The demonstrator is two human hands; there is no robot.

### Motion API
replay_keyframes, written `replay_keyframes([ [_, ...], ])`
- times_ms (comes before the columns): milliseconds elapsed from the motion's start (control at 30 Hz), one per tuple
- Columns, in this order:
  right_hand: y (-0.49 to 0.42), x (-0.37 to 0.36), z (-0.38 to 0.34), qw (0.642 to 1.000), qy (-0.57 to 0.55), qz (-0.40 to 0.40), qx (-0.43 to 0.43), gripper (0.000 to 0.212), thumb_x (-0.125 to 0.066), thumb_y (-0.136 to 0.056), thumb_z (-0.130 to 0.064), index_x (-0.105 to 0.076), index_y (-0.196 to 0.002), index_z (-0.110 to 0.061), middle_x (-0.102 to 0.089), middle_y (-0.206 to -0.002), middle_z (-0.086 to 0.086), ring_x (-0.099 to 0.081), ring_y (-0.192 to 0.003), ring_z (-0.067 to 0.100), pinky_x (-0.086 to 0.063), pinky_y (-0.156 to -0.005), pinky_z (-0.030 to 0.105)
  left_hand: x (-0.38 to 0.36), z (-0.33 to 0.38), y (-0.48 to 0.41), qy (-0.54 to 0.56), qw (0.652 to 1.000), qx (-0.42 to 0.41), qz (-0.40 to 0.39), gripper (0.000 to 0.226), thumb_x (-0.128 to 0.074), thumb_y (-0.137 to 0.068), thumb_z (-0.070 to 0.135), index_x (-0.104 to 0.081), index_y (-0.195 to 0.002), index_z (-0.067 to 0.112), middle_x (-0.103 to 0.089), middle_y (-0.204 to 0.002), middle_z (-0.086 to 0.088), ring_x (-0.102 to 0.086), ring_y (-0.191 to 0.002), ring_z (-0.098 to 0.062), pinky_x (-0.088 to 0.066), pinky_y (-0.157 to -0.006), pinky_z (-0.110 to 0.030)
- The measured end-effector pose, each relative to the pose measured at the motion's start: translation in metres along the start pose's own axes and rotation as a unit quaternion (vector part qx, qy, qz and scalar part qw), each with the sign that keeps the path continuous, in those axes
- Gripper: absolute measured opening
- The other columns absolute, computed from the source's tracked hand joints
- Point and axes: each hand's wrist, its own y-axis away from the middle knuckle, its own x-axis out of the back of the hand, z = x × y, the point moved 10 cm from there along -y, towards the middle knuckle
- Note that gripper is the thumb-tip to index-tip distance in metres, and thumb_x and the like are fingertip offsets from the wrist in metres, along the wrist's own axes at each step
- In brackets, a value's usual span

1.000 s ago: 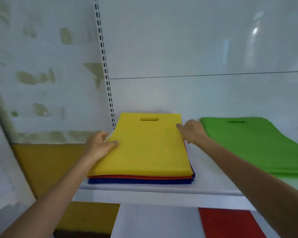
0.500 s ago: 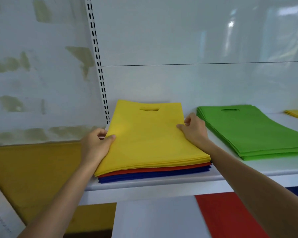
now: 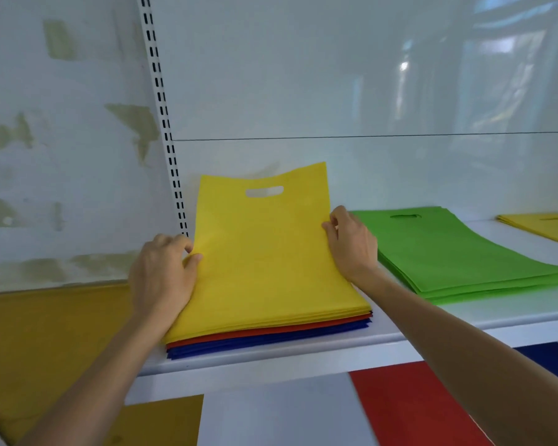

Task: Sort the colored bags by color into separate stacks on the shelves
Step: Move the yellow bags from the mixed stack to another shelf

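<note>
My left hand [image 3: 161, 275] pinches the left edge of the yellow bags [image 3: 264, 259], and my right hand [image 3: 351, 246] pinches the right edge, fingers curled round it. The handle end tilts up above the red bags [image 3: 271, 331] and blue bags [image 3: 264, 345] on the shelf [image 3: 432, 326], beside the green stack [image 3: 458, 252].

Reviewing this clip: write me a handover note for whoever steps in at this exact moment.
Left hand grips the left edge of the top yellow bag; right hand pinches its right edge.
Its far end is raised off the mixed stack, which has red and blue bags under the yellow ones.
Done: green stack and a yellow stack lie further right on the shelf.
Left: move the yellows over, then separate red and blue.
</note>
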Motion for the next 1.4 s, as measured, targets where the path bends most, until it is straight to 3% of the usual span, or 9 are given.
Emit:
replay_keyframes([
  [133, -0.010, 0.055, 0.026, 0.992, -0.108, 0.049, -0.044, 0.016, -0.055, -0.092, -0.018, -0.050, -0.101, -0.006, -0.054, -0.070, 0.006, -0.052, -0.070, 0.027, -0.041, -0.062, 0.035, 0.017, 0.040, -0.018, 0.062, 0.997, -0.041, 0.014, 0.028, -0.066, -0.085, 0.024, -0.058, -0.108, 0.011, -0.069, -0.093, -0.009, -0.065, -0.081, -0.031, -0.049, -0.066, -0.037],
  [233, -0.016, 0.113, 0.066, 0.987, -0.124, 0.078, -0.061, 0.015, -0.057, -0.089, -0.014, -0.053, -0.102, -0.010, -0.049, -0.059, 0.000, -0.047, -0.065, 0.022, -0.033, -0.061, 0.032, 0.015, 0.091, -0.024, 0.173, 0.984, -0.044, 0.001, 0.012, -0.068, -0.082, 0.020, -0.064, -0.090, 0.012, -0.068, -0.081, -0.007, -0.063, -0.076, -0.027, -0.049, -0.070, -0.034],
  [333, -0.012, 0.177, 0.129, 0.984, -0.091, 0.118, -0.095, 0.008, -0.060, -0.088, -0.015, -0.061, -0.093, -0.010, -0.059, -0.076, 0.004, -0.049, -0.072, 0.018, -0.036, -0.068, 0.027, -0.009, 0.172, -0.020, 0.259, 0.961, -0.085, -0.044, 0.001, -0.067, -0.082, 0.014, -0.066, -0.082, 0.014, -0.063, -0.076, 0.002, -0.058, -0.074, -0.016, -0.039, -0.069, -0.024],
  [567, 0.045, 0.339, 0.296, 0.973, 0.046, 0.125, -0.188, 0.021, -0.054, -0.088, -0.009, -0.070, -0.102, -0.008, -0.070, -0.101, 0.007, -0.058, -0.090, 0.019, -0.031, -0.070, 0.013, -0.072, 0.411, 0.033, 0.338, 0.909, -0.176, -0.167, 0.035, -0.060, -0.086, 0.013, -0.060, -0.120, 0.008, -0.058, -0.125, -0.012, -0.051, -0.116, -0.026, -0.032, -0.095, -0.024],
  [700, 0.094, 0.428, 0.386, 0.951, 0.080, 0.149, -0.259, 0.028, -0.055, -0.086, -0.009, -0.068, -0.111, -0.011, -0.067, -0.108, 0.009, -0.056, -0.106, 0.024, -0.038, -0.087, 0.023, -0.100, 0.538, 0.092, 0.380, 0.870, -0.218, -0.224, 0.041, -0.059, -0.087, 0.016, -0.054, -0.126, 0.007, -0.053, -0.130, -0.013, -0.048, -0.121, -0.025, -0.030, -0.097, -0.024],
  [867, 0.150, 0.511, 0.470, 0.922, 0.118, 0.184, -0.319, 0.032, -0.052, -0.087, -0.003, -0.066, -0.114, -0.011, -0.064, -0.115, 0.010, -0.055, -0.108, 0.023, -0.035, -0.083, 0.018, -0.129, 0.659, 0.164, 0.439, 0.793, -0.273, -0.321, 0.046, -0.057, -0.090, 0.023, -0.048, -0.134, 0.013, -0.047, -0.136, -0.003, -0.045, -0.123, -0.019, -0.033, -0.094, -0.022],
  [1000, 0.180, 0.543, 0.529, 0.906, 0.138, 0.190, -0.352, 0.033, -0.050, -0.088, -0.002, -0.065, -0.116, -0.009, -0.062, -0.121, 0.011, -0.054, -0.113, 0.024, -0.039, -0.091, 0.025, -0.150, 0.728, 0.202, 0.467, 0.752, -0.292, -0.361, 0.046, -0.055, -0.091, 0.024, -0.047, -0.135, 0.016, -0.047, -0.135, -0.001, -0.047, -0.119, -0.017, -0.033, -0.088, -0.020],
  [1167, 0.178, 0.543, 0.600, 0.902, 0.129, 0.176, -0.373, 0.035, -0.051, -0.088, -0.005, -0.063, -0.120, -0.009, -0.061, -0.122, 0.011, -0.054, -0.110, 0.023, -0.035, -0.084, 0.020, -0.195, 0.781, 0.214, 0.450, 0.750, -0.302, -0.379, 0.042, -0.055, -0.092, 0.022, -0.049, -0.133, 0.018, -0.047, -0.134, 0.000, -0.046, -0.118, -0.015, -0.033, -0.088, -0.019],
  [1400, 0.093, 0.513, 0.677, 0.928, 0.139, 0.127, -0.323, 0.039, -0.052, -0.085, -0.003, -0.060, -0.124, -0.007, -0.058, -0.126, 0.012, -0.051, -0.115, 0.028, -0.037, -0.098, 0.030, -0.260, 0.830, 0.169, 0.425, 0.787, -0.265, -0.361, 0.039, -0.055, -0.092, 0.023, -0.051, -0.130, 0.016, -0.048, -0.134, 0.000, -0.045, -0.117, -0.011, -0.032, -0.090, -0.019],
])
